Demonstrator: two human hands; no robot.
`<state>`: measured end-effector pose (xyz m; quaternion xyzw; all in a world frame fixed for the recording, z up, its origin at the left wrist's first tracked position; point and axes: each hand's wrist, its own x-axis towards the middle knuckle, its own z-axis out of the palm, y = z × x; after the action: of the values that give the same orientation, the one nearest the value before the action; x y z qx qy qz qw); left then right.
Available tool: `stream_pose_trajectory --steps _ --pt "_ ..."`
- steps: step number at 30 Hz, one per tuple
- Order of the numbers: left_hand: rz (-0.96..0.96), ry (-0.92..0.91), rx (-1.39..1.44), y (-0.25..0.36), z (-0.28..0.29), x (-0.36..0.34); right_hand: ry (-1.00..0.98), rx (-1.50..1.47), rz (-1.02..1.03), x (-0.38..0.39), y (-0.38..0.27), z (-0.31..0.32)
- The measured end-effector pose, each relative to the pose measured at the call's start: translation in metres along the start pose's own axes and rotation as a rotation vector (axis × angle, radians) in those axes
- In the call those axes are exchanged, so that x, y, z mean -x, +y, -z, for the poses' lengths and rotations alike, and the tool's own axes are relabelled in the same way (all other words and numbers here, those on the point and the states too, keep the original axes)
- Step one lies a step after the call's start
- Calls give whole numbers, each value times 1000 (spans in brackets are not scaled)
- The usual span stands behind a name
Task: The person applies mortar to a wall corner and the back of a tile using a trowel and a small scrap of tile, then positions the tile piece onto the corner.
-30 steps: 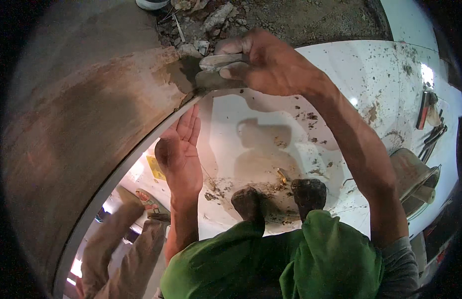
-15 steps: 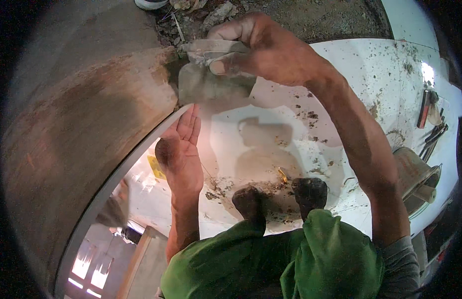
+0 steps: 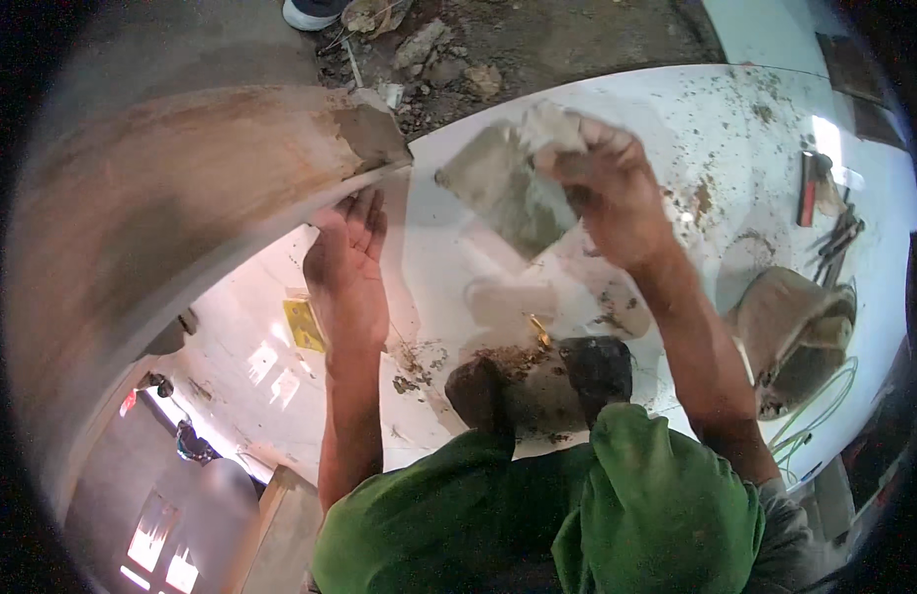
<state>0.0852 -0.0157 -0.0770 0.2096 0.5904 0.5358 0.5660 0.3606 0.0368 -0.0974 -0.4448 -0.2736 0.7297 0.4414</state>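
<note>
My right hand (image 3: pixel 612 188) is closed round the handle of a mortar-smeared plastering trowel (image 3: pixel 503 188). The flat, roughly rectangular blade tilts in the air over the white floor, slightly blurred. On the left, my left hand (image 3: pixel 349 252) is open, palm turned up and fingers stretched. Its fingertips are at the lower edge of a curved-looking plastered wall (image 3: pixel 211 178); whether they touch it I cannot tell. Grey wet mortar (image 3: pixel 374 134) covers the end of that wall above my fingers.
Rubble (image 3: pixel 443 64) lies beyond the white floor, beside someone's shoe (image 3: pixel 308 14). At right stand a mortar-stained bucket (image 3: pixel 790 332) and a red-sided tool (image 3: pixel 808 190). A yellow square (image 3: pixel 304 325) and a small gold-coloured piece (image 3: pixel 540 331) lie near my feet.
My right hand has drawn the trowel away from the wall's end, to the right and nearer, turning its blade. My left hand has stayed almost in place at the edge.
</note>
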Motion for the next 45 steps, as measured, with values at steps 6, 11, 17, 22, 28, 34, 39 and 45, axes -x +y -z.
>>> stream_pose_trajectory --steps 6,11,17,22,28,34,39,45 --pt "65 53 -5 -19 27 -19 61 121 -20 121 -44 16" --pt "-4 -104 -96 -33 56 -37 529 634 274 254 -107 62" --pt "-1 -246 49 -34 69 -52 965 1381 458 400 -104 109" --pt "54 -109 -32 -12 29 -30 1077 1801 427 456 -42 137" --pt "52 -128 -60 -13 48 -40 1207 1874 349 457 -9 169" --pt "70 -109 -31 -14 21 -26 1120 1813 175 463 33 173" --pt "38 -5 -20 -21 56 -36 737 1657 36 485 50 136" --pt "7 -15 -214 -12 37 -23 621 718 -70 380 69 128"
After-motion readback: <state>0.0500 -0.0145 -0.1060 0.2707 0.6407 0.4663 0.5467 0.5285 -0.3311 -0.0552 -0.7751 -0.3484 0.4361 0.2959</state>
